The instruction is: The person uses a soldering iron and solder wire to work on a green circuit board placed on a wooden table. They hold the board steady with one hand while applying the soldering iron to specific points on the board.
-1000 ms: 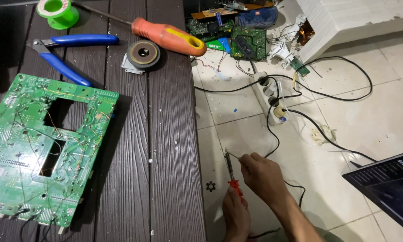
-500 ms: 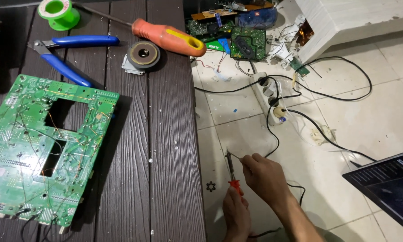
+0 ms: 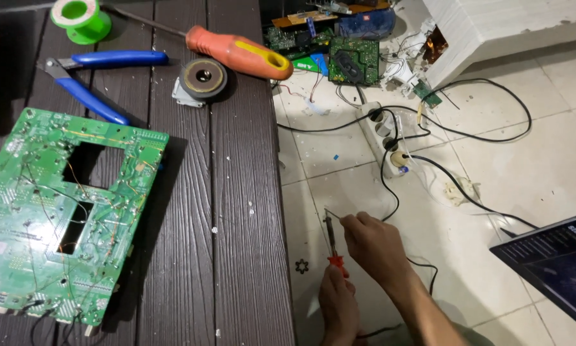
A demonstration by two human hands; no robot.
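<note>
Down beside the counter (image 3: 249, 211), over the floor tiles, the left hand (image 3: 337, 307) has its grip closed around the soldering iron's (image 3: 331, 240) red handle while the right hand (image 3: 374, 247) pinches just above it near the tip, seemingly to steady it.

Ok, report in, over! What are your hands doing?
Left hand grips soldering iron's red handle. Right hand pinches near its tip, over floor tiles. Black cord close by.

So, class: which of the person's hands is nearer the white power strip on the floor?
Right. The right hand pinches the soldering iron near its tip, just below the power strip; the left hand grips the handle lower down, farther away.
</note>
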